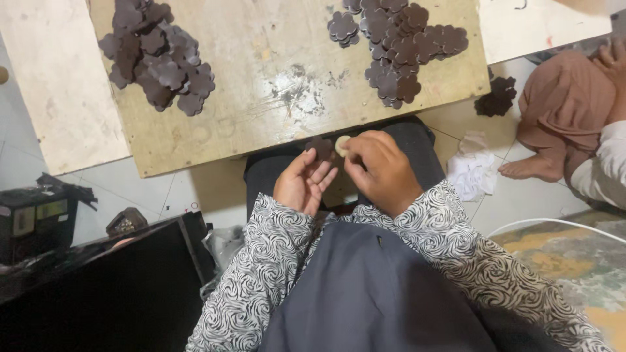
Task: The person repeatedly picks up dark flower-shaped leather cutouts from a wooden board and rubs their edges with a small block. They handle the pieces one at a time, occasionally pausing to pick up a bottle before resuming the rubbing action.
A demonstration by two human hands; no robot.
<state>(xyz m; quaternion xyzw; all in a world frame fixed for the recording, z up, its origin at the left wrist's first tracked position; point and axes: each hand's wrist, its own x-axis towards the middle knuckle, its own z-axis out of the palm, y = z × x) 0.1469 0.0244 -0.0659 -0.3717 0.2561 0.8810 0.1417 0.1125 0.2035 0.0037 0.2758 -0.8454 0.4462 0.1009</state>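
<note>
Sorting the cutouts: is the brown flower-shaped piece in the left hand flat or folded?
Flat, apparently: the brown flower-shaped piece lies spread on the left hand fingers, though partly hidden.

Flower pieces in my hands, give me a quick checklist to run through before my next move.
1. Dark flower piece held in left hand: ok.
2. Pale round piece pinched by right hand: ok.
3. Two pieces lined up against each other: cannot tell, fingers hide the join.
4. More dark pieces at hand: ok, left pile and right pile both lie on the wooden board.
5. Stray pile on the floor: not ok, off the board beside another person's foot.
</note>
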